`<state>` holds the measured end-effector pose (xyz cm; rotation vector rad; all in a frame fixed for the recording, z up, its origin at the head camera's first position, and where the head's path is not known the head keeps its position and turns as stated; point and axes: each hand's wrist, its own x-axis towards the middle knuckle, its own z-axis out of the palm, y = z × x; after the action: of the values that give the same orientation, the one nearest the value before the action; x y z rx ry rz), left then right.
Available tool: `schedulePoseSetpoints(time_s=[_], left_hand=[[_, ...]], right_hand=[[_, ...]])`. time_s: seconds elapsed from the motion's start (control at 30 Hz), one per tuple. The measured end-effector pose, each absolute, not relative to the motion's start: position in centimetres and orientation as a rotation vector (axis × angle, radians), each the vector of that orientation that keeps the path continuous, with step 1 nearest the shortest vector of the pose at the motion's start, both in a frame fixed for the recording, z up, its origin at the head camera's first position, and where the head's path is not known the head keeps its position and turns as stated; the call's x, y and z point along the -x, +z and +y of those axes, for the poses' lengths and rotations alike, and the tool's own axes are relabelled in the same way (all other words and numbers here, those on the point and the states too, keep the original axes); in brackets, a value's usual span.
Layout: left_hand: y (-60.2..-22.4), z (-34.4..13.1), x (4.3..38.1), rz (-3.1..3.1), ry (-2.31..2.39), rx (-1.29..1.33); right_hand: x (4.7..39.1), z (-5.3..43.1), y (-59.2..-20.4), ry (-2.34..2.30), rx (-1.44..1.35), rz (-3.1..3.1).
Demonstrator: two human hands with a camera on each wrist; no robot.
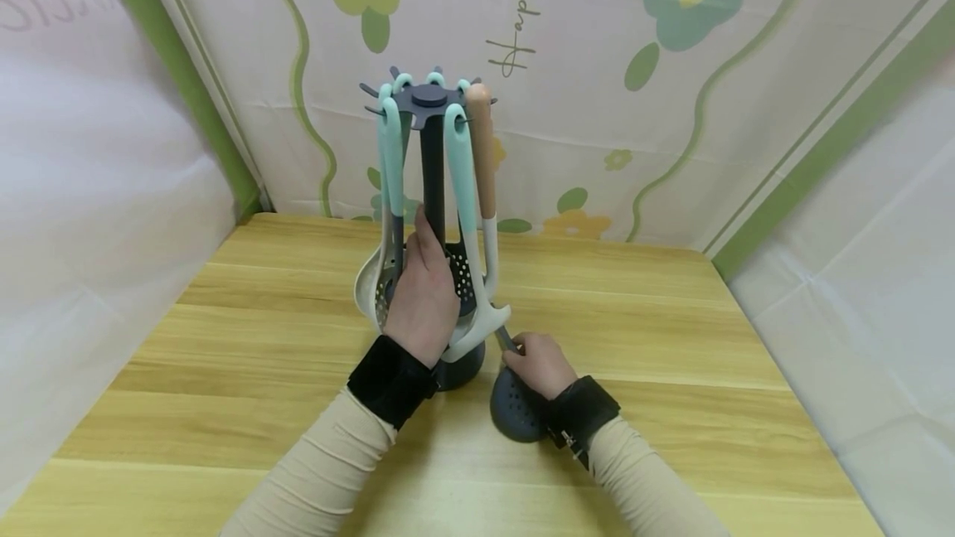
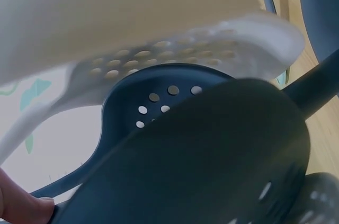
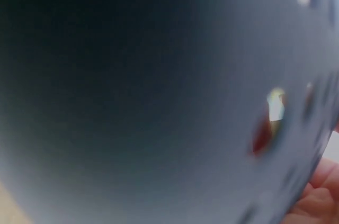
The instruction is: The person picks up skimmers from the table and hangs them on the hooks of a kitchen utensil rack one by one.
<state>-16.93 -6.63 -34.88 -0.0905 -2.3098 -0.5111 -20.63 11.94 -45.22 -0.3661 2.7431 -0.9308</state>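
Note:
A dark rotating-style utensil stand (image 1: 430,98) holds several kitchen utensils with mint handles. My left hand (image 1: 424,301) reaches in among them beside the dark pole (image 1: 433,176), two fingers pointing up. In the left wrist view, a fingertip (image 2: 26,200) lies at the neck of a dark slotted spoon (image 2: 119,110); I cannot tell whether this hand grips anything. My right hand (image 1: 540,363) pinches the neck of a dark grey skimmer (image 1: 515,408), its holed bowl hanging downward at the right front of the stand. That bowl fills most of the right wrist view.
A white ladle-like utensil with a mint handle (image 1: 460,160) hangs at the stand's front right, near a wooden-handled utensil (image 1: 483,156). At left hangs a white slotted utensil (image 1: 367,282). The dark base (image 1: 462,367) rests on the wooden table (image 1: 642,338), before a patterned cloth.

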Motion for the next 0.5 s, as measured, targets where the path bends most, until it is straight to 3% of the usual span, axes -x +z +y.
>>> schedulePoseSetpoints(time_s=[0.5], left_hand=[[-35.01,-6.66,16.76,-2.301,-0.591,0.116]], right_hand=[[21.15,12.75,-44.61,-1.136,0.281,2.793]])
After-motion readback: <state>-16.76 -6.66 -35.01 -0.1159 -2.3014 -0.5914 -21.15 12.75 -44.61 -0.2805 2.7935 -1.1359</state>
